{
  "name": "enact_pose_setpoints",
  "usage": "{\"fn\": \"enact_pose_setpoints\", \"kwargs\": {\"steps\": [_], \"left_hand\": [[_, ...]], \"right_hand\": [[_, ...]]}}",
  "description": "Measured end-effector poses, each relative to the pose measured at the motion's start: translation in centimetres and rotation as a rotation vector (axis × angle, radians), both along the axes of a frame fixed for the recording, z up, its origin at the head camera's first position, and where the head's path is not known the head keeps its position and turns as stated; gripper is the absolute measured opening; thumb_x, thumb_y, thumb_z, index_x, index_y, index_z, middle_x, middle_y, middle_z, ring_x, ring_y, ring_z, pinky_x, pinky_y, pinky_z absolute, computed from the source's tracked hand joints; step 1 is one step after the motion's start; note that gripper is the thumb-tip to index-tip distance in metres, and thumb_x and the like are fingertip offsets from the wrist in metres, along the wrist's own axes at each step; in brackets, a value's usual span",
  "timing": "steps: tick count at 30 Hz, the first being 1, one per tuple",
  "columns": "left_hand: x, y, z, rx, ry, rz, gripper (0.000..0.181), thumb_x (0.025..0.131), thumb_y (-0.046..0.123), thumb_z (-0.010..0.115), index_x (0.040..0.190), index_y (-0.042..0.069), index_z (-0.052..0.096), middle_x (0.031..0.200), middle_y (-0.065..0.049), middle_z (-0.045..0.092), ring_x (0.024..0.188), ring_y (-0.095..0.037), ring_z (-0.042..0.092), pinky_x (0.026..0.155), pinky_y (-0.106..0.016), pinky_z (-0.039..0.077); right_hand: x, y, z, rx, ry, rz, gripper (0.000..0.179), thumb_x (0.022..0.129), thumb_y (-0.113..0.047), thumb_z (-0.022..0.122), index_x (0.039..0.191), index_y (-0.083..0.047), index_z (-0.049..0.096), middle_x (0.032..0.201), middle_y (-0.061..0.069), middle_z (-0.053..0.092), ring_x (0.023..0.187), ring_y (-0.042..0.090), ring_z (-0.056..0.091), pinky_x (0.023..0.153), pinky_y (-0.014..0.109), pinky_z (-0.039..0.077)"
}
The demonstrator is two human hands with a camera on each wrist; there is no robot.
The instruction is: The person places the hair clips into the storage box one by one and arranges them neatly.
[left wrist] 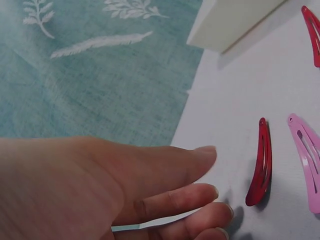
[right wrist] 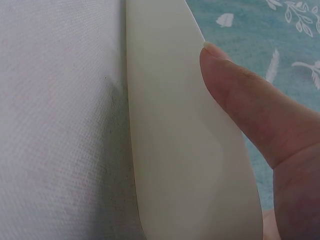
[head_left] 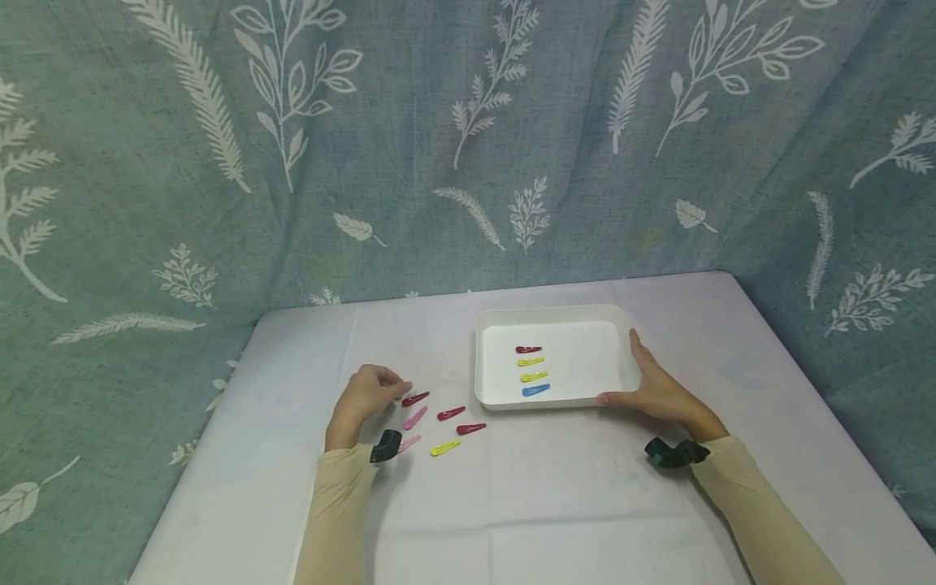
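My left hand (head_left: 367, 396) hovers at the left of the loose snap hair clips, thumb and fingers extended. Closest to its fingertips lies a dark red hair clip (left wrist: 261, 165), with a visible gap between them in the left wrist view. A pink hair clip (head_left: 414, 418) is just beside that one. My right hand (head_left: 661, 392) spans the near right corner of a white tray (head_left: 556, 404), its straight thumb against the front wall and its fingers along the right side. Inside the tray, a red clip (head_left: 528, 349), two yellow clips (head_left: 534, 376) and a blue clip (head_left: 536, 390) form a column.
More clips lie on the white tablecloth (head_left: 556, 504): two dark red clips (head_left: 471, 428), a yellow clip (head_left: 444, 448) and another pink clip (head_left: 409, 443) partly behind the left wrist's black band (head_left: 386, 446). A leaf-patterned curtain (head_left: 409, 146) hangs behind the table.
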State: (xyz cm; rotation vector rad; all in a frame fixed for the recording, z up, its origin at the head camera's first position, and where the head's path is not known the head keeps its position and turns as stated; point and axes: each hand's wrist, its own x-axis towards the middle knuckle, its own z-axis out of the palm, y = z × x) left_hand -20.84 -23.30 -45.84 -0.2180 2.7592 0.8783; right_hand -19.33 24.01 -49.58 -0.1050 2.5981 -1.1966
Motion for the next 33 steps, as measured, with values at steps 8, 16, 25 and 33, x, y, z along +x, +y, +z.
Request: {"fn": "enact_pose_setpoints", "kwargs": {"steps": [8, 16, 25, 33], "left_hand": [[0.00, 0.17, 0.07, -0.049, -0.026, -0.001, 0.029, 0.092, 0.032, 0.075, 0.103, 0.005, 0.075, 0.095, -0.010, 0.072, 0.091, -0.025, 0.062, 0.081, -0.042, 0.051], [0.26, 0.39, 0.28, -0.050, -0.044, -0.006, 0.019, 0.089, 0.025, 0.079, 0.093, 0.006, 0.075, 0.091, -0.009, 0.071, 0.089, -0.026, 0.060, 0.078, -0.041, 0.049], [0.28, 0.62, 0.16, -0.049, -0.059, -0.008, 0.013, 0.087, 0.016, 0.080, 0.091, 0.005, 0.075, 0.091, -0.010, 0.070, 0.087, -0.026, 0.060, 0.077, -0.039, 0.050], [0.29, 0.51, 0.02, -0.042, -0.058, -0.016, 0.011, 0.088, 0.016, 0.079, 0.087, 0.006, 0.074, 0.088, -0.008, 0.069, 0.085, -0.024, 0.059, 0.075, -0.036, 0.048]], "right_hand": [[0.21, -0.24, 0.31, -0.017, -0.002, -0.011, 0.145, 0.077, -0.051, 0.087, 0.162, -0.011, -0.022, 0.171, 0.030, -0.009, 0.157, 0.056, 0.001, 0.120, 0.075, 0.012], [0.29, -0.26, 0.39, -0.023, -0.003, -0.010, 0.144, 0.077, -0.050, 0.088, 0.162, -0.011, -0.022, 0.171, 0.030, -0.009, 0.157, 0.056, 0.001, 0.120, 0.075, 0.012], [0.22, -0.13, 0.21, -0.036, 0.006, -0.001, 0.144, 0.077, -0.050, 0.088, 0.162, -0.011, -0.023, 0.171, 0.029, -0.010, 0.157, 0.055, 0.000, 0.120, 0.074, 0.011], [0.12, -0.16, -0.01, -0.020, 0.008, -0.006, 0.143, 0.078, -0.048, 0.087, 0.162, -0.009, -0.022, 0.171, 0.031, -0.010, 0.156, 0.057, 0.000, 0.120, 0.075, 0.011]]}}
